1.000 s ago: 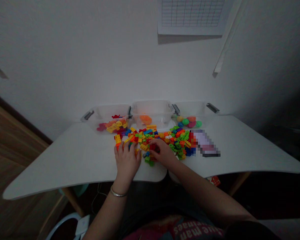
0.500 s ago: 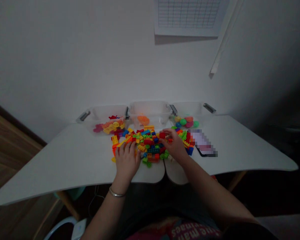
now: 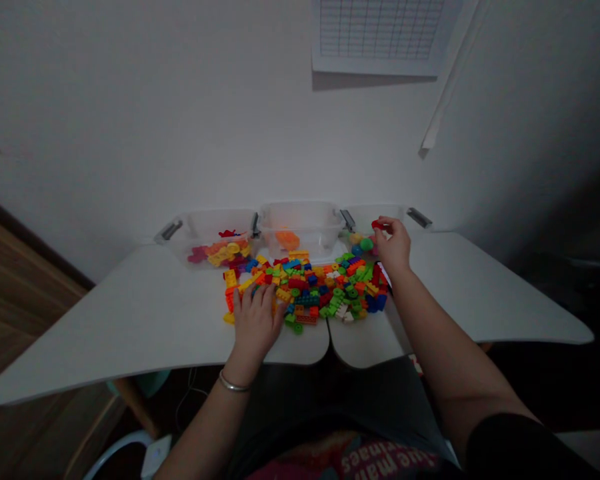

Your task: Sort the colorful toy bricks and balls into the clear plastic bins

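Observation:
A heap of small coloured building bricks [image 3: 313, 287] lies on the white table [image 3: 130, 320] in front of me. My left hand [image 3: 254, 320] rests flat on the heap's left edge, fingers spread over bricks. My right hand [image 3: 393, 243] is raised over the right clear bin [image 3: 380, 223], pinching a small red brick [image 3: 377, 225] between its fingertips. That bin holds several round pieces in green, pink and yellow [image 3: 365, 243].
A clear bin at the left [image 3: 210, 233] holds red, orange and yellow pieces. The middle bin [image 3: 300, 227] holds an orange piece. All three stand against the white wall. A gridded sheet [image 3: 380, 33] hangs above. A stool [image 3: 125, 447] stands under the table's left side.
My right hand picked a red brick out of the heap and carried it up and to the right, over the right bin. My left hand stayed on the heap.

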`<state>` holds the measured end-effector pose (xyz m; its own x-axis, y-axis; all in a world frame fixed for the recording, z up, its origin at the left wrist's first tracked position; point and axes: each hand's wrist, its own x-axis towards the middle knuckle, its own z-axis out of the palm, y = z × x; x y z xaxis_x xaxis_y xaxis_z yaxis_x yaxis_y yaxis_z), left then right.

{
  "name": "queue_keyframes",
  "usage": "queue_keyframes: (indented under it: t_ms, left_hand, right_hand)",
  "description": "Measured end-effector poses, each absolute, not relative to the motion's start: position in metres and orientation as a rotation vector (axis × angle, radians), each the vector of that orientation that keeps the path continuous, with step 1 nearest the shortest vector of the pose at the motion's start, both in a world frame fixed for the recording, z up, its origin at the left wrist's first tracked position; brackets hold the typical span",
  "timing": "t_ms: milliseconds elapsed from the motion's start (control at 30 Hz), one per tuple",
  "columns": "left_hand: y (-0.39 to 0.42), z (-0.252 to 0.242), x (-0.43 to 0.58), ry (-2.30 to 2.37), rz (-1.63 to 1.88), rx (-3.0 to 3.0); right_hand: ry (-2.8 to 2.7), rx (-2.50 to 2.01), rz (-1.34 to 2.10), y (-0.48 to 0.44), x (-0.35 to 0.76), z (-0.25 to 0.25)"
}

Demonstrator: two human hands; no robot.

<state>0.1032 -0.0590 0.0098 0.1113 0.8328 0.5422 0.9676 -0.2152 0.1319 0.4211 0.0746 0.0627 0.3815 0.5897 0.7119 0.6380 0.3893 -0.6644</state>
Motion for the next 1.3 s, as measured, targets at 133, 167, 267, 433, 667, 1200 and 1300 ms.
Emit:
queue_keyframes:
  t_ms: [133, 167, 267, 433, 667, 1200, 1300]
  left_hand:
    - [-0.060, 0.011, 0.102, -1.760, -0.766, -2.168]
    - [-0.060, 0.011, 0.102, -1.759, -0.768, -2.166]
    - [-0.060, 0.010, 0.102, -1.756, -0.768, -2.158]
    - [-0.059, 0.009, 0.102, -1.760, -0.750, -2.171]
    - [-0.059, 0.009, 0.103, -1.769, -0.749, -2.159]
    - [-0.059, 0.011, 0.105, -1.763, -0.689, -2.161]
    - [-0.058, 0.011, 0.105, -1.757, -0.674, -2.157]
  right_hand:
    - [-1.411, -1.319, -0.145, 0.082, 0.419, 0.061]
    - [-1.444, -1.330, -0.168, 0.084, 0.419, 0.061]
    - [-1.531, -1.386, -0.215, 0.086, 0.418, 0.060]
    - [-1.641, -1.537, -0.314, 0.089, 0.417, 0.053]
    - [-1.722, -1.508, -0.339, 0.090, 0.421, 0.047]
    - [-1.860, -1.206, -0.150, -0.010, 0.375, 0.050]
    - [-1.992, -1.323, -0.149, -0.022, 0.377, 0.042]
